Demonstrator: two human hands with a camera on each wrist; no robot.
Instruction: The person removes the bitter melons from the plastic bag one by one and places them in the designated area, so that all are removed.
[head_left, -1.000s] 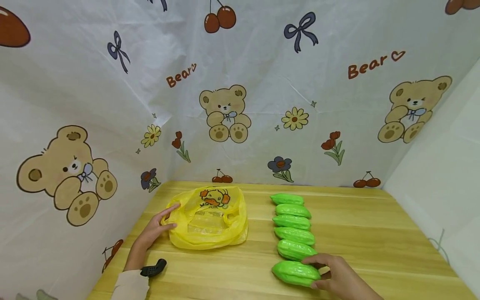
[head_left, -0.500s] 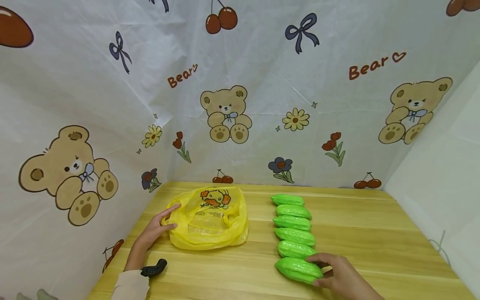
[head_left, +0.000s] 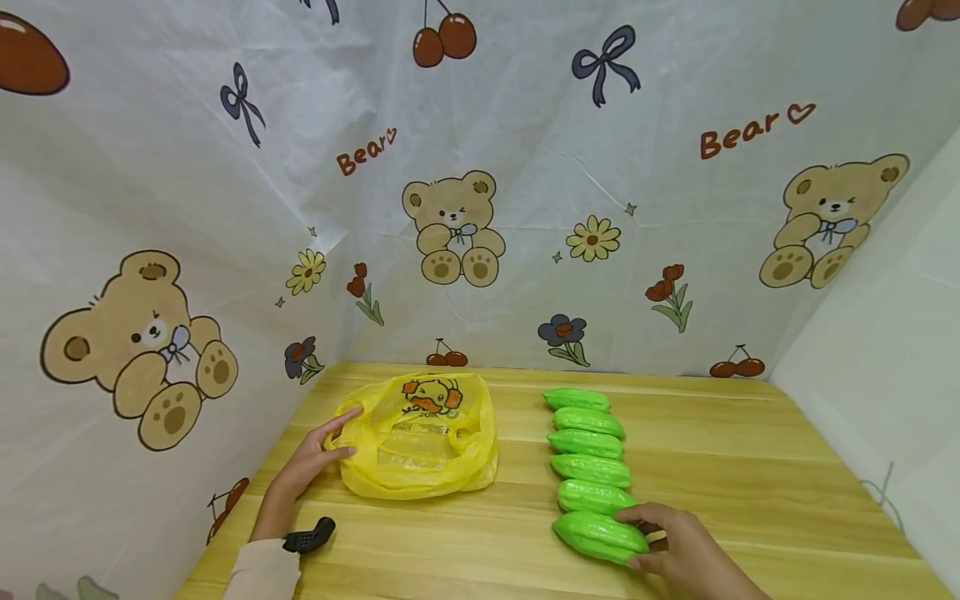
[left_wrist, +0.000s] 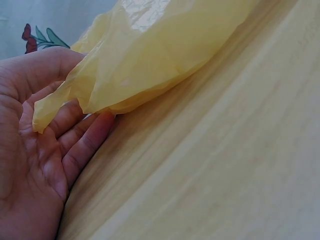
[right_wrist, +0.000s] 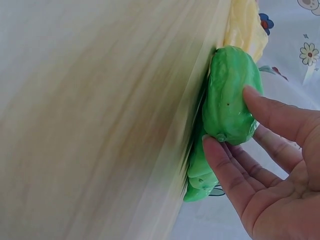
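Glossy green bitter melons (head_left: 587,444) lie side by side in a row on the wooden table. At the near end of the row, my right hand (head_left: 684,548) grips the blunt end of the nearest bitter melon (head_left: 596,535), thumb on one side and fingers on the other. The right wrist view shows the thumb against the skin of this melon (right_wrist: 232,95). To the left, a yellow plastic bag (head_left: 420,483) stands with its mouth spread. My left hand (head_left: 307,458) touches the bag's left side with loosely spread fingers; in the left wrist view a bag corner (left_wrist: 45,112) hangs over the palm.
The table (head_left: 720,450) meets a printed bear backdrop (head_left: 517,300) at the back and left, and a white wall (head_left: 892,333) at the right. A thin cord (head_left: 885,500) lies near the right edge. A black strap (head_left: 309,537) is on the left wrist.
My right hand has slid the nearest bitter melon slightly away from me and to the right, up against the row. The left hand and the bag have stayed in place.
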